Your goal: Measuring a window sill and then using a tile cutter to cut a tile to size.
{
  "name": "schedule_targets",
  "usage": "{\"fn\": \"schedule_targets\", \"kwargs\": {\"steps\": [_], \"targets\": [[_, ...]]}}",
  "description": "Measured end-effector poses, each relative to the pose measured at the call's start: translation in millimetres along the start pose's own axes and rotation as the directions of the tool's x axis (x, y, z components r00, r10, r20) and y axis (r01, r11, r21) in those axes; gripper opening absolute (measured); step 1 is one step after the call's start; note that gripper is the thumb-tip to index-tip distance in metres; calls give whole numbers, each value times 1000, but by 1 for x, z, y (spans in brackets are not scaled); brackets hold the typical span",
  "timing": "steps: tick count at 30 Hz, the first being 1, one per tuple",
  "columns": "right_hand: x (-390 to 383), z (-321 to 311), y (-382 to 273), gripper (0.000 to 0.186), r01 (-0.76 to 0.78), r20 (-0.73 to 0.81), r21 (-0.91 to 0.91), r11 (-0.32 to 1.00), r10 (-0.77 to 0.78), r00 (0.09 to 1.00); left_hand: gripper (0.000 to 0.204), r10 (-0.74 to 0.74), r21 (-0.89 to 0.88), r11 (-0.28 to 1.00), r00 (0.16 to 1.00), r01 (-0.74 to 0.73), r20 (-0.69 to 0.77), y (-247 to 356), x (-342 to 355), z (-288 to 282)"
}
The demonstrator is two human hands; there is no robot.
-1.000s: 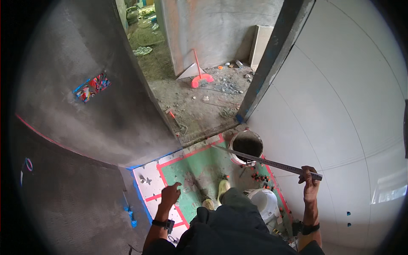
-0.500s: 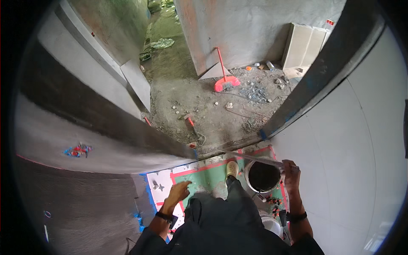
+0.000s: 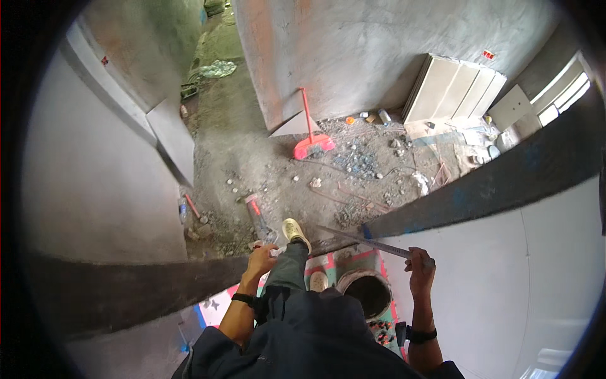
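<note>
My right hand (image 3: 421, 270) is closed around one end of a long, thin grey metal ruler (image 3: 385, 247). Its far end slants forward and left over the rubble by the doorway. Low beside my left leg, my left hand (image 3: 259, 261) has loosely bent fingers and appears to hold nothing. A small white patch (image 3: 278, 251) shows right beside those fingers; whether they touch it is unclear. My yellow clog (image 3: 295, 231) is out over the door threshold, and the other clog (image 3: 319, 281) stands behind it on the tiled floor.
A bucket (image 3: 366, 294) of dark material stands right of my legs. Ahead, a red-handled hammer (image 3: 255, 208) lies on the gritty floor. A pink-red broom (image 3: 312, 145) leans at the wall corner. Pale panels (image 3: 454, 91) lean farther right. Dark door jambs flank me.
I have stepped forward, one clog now past the threshold. The bucket sits lower in view, and more of the room ahead shows. The ruler has come along in my right hand.
</note>
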State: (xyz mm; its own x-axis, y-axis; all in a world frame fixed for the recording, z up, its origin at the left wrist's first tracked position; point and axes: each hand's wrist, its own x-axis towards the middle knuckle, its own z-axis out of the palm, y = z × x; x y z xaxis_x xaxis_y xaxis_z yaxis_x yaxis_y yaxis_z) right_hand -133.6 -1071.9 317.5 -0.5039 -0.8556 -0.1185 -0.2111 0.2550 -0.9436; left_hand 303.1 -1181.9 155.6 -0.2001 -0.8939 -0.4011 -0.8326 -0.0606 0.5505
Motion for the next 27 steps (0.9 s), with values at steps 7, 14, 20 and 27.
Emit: {"fn": "schedule_targets", "kwargs": {"steps": [7,14,20,27], "targets": [[187,85,-46,28,128,7,-86,988,-128,992,38,-241,-421,887,967,188,-76,-108,158,8],[380,147,-135,33,287,45,-249,925,-285,958,40,-492,-921,119,828,371,270,-187,223,-41],[556,216,-155,36,376,143,-300,877,-349,926,37,-657,-937,186,747,297,107,-225,247,-87],[740,305,-153,38,443,314,-414,795,-332,890,28,-828,-888,139,543,438,139,-182,270,-107]]}}
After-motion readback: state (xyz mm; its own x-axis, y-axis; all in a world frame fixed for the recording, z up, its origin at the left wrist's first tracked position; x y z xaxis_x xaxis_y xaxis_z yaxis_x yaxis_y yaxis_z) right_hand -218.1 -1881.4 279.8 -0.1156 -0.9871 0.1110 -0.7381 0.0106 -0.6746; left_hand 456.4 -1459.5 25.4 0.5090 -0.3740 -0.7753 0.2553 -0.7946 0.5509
